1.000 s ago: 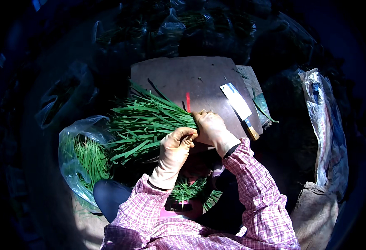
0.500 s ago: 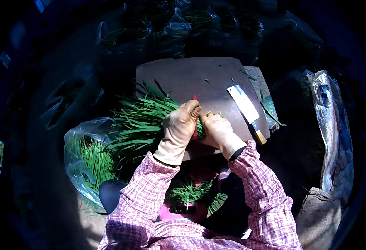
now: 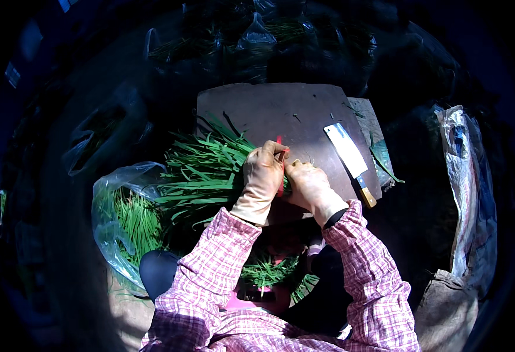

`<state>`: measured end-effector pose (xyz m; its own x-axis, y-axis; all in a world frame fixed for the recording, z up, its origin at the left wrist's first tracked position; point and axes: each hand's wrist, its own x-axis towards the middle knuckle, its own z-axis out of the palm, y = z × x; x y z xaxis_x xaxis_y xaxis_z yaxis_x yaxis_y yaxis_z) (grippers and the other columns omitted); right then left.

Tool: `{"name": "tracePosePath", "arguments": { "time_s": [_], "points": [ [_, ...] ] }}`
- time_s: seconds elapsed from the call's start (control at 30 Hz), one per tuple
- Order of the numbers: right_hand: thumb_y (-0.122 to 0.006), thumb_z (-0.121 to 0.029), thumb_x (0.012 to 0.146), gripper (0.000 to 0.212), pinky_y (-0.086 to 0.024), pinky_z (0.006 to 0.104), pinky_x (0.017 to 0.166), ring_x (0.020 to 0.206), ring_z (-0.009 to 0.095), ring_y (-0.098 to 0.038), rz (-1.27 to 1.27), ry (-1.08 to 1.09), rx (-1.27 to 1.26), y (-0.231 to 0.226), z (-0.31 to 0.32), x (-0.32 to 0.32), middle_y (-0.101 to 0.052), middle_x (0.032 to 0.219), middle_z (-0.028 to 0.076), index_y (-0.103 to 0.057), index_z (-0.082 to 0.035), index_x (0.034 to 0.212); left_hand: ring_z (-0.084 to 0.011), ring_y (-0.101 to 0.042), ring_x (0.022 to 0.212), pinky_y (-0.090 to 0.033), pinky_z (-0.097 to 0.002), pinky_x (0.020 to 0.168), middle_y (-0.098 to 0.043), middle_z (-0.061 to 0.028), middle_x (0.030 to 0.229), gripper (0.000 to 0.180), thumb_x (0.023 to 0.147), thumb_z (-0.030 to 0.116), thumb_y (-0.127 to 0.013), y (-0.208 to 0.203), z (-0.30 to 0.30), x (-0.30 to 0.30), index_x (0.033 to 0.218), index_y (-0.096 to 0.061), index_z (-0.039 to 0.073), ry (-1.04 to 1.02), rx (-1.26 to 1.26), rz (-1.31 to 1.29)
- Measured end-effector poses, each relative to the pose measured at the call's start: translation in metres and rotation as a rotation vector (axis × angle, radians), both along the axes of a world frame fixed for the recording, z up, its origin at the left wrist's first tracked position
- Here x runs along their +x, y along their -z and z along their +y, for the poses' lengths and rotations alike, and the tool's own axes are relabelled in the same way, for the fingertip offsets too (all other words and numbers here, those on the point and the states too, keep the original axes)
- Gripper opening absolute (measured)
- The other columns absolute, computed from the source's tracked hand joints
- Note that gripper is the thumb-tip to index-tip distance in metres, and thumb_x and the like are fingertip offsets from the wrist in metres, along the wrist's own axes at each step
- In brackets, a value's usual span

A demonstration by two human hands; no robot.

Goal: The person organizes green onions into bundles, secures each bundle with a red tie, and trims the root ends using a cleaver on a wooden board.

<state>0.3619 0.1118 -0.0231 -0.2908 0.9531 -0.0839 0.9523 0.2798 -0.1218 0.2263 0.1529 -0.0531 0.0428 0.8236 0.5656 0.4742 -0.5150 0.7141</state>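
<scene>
A bundle of long flat green leaves, like garlic chives (image 3: 204, 170), lies across a brown board (image 3: 251, 100), leaf tips to the left. Around its right end runs a red band (image 3: 280, 185). My gloved left hand (image 3: 259, 179) is closed, its thumb and finger pinching the band at the top of the bundle. Close beside it, my gloved right hand (image 3: 315, 188) is closed round the stem end; its fingertips are partly hidden. A cleaver (image 3: 346, 152) with a wooden handle rests on the board, right of my right hand.
At the left stands a clear plastic bag (image 3: 107, 220) of greens. More bagged greens (image 3: 257, 35) lie in shadow beyond the board. Below my hands, cut leaves (image 3: 269, 271) sit by a pink object (image 3: 278, 298). A white woven sack (image 3: 457, 176) lies at the right.
My left hand has shifted slightly right, drawing the red band's upper part over toward my right hand. The right hand still grips the stem end. The whole view has shifted a little.
</scene>
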Motion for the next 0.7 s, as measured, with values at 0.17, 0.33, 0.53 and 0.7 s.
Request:
{"name": "tracePosePath", "arguments": {
  "time_s": [0.17,0.33,0.53,0.7],
  "points": [
    [-0.079,-0.027,0.073,0.05,-0.059,0.0443,0.078,0.096,0.035,-0.07,0.024,0.028,0.012,0.004,0.0,0.001,-0.069,0.101,0.018,-0.061,-0.001,0.111,-0.025,-0.073,0.075,-0.056,-0.037,0.065,-0.074,-0.0075,0.08,0.009,0.095,0.017,-0.067,0.026,0.017,0.008,0.097,-0.063,0.01,-0.053,-0.266,0.092],
    [-0.085,-0.044,0.071,0.076,-0.055,0.0457,0.088,0.103,0.038,-0.067,0.316,-0.103,0.061,-0.001,-0.012,0.037,-0.068,0.114,0.021,-0.058,-0.005,0.13,-0.0319,-0.072,0.077,-0.054,-0.044,0.066,-0.073,-0.0083,0.08,0.01,0.095,0.023,-0.063,0.015,0.012,0.001,0.098,-0.063,0.013,-0.097,-0.435,0.355],
    [-0.073,-0.021,0.092,0.039,-0.055,0.034,0.086,0.099,0.028,-0.07,0.651,0.515,0.169,-0.03,0.009,0.077,-0.072,0.111,0.018,-0.065,0.001,0.123,-0.0348,-0.07,0.076,-0.053,-0.0467,0.067,-0.07,-0.0116,0.075,0.01,0.094,0.023,-0.062,0.014,0.011,0.003,0.098,-0.063,0.014,-0.105,-0.374,0.402],
    [-0.068,-0.02,0.096,0.028,-0.052,0.0274,0.068,0.08,0.015,-0.066,0.864,0.545,-0.343,-0.014,0.071,0.03,-0.073,0.096,0.009,-0.069,0.002,0.113,-0.0368,-0.069,0.074,-0.053,-0.0477,0.066,-0.068,-0.013,0.073,0.014,0.092,0.024,-0.066,0.025,0.011,0.005,0.099,-0.062,0.012,-0.142,-0.316,0.381]
  ]
}}
